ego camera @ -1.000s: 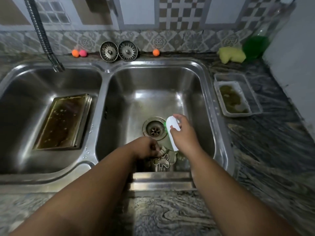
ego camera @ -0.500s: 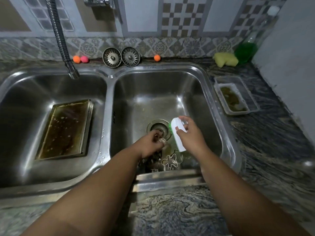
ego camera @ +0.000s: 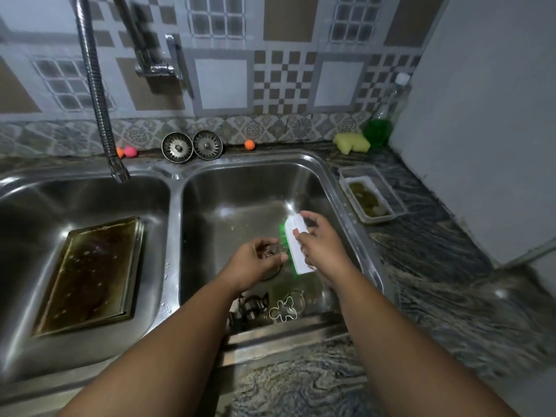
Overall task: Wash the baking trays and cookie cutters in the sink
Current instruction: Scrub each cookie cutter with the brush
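Note:
Over the right basin of the steel double sink (ego camera: 176, 224), my left hand (ego camera: 252, 263) pinches a small metal cookie cutter (ego camera: 272, 251). My right hand (ego camera: 322, 245) grips a white scrub brush (ego camera: 296, 246) with green bristles, its bristle side against the cutter. On the basin floor near the front wall lie a gingerbread-man cutter (ego camera: 282, 310) and other metal cutters (ego camera: 249, 308), partly hidden by my left forearm. A greasy, browned baking tray (ego camera: 90, 275) lies flat in the left basin.
A flexible tap hose (ego camera: 99, 94) hangs over the left basin. Two sink strainers (ego camera: 192, 145) lean at the back wall beside small coloured balls. A plastic container (ego camera: 368, 195), a yellow sponge (ego camera: 352, 142) and a green soap bottle (ego camera: 380, 124) stand on the right counter.
My left hand has lifted a cutter from the pile at the basin front and brought it up to the brush. My right hand rose with the brush. The view tilted upward.

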